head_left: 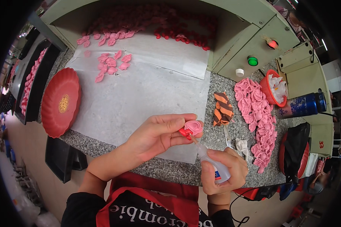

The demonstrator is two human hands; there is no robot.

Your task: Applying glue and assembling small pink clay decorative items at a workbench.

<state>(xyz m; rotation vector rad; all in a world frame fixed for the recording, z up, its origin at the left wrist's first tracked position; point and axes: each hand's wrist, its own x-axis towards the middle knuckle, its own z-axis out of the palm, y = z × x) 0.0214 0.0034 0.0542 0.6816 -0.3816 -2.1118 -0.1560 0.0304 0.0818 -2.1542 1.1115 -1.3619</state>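
My left hand (151, 134) pinches a small pink shell-shaped piece (193, 126) with a glossy red piece (185, 132) against its lower left edge. My right hand (228, 164) is wrapped round a translucent squeeze bottle (217, 169). Its thin nozzle points up and left, its tip at the red piece; whether they touch I cannot tell. Both hands are over the near right part of a white paper sheet (136, 90). To the right lies a long heap of pink pieces (255, 113). Several pink pieces (110, 62) are scattered farther off on the paper.
At the back, a box-like housing (235, 49) with a green button covers many pink and red pieces. A red scalloped tray (60, 104) stands left. An orange-striped bundle (222, 109), a red basket (270, 89), a blue bottle (303, 104) and a black bag (294, 145) are at right.
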